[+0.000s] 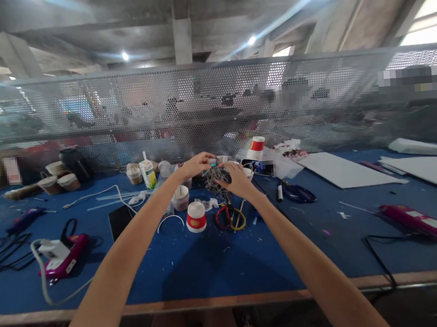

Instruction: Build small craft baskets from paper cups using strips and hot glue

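1. Both arms stretch out over the blue felt-covered table (pixel 196 266). The left hand (pixel 196 164) and the right hand (pixel 238 178) meet on a grey tangled wiry bundle (pixel 216 178) held just above the table, well out from the near edge.
2. The right hand's fingers are curled round the bundle from the right side; the left hand's fingers are pinched together at its top — how tightly either closes is too small to tell.
3. What the bundle is made of cannot be made out, and the right hand covers part of it.
4. Just below the hands lie an upturned red-and-white paper cup (pixel 196 217) and red-and-yellow-handled scissors (pixel 229 217).
5. To the near left a magenta glue gun (pixel 61 259) rests with its pale cord; another magenta tool (pixel 420 220) lies at the right.
6. Farther off stand a small green-and-white drink carton (pixel 148 173), brown paper cups (pixel 59 182) and white flat sheets (pixel 343 170) — behind them a perforated metal screen (pixel 214 103).
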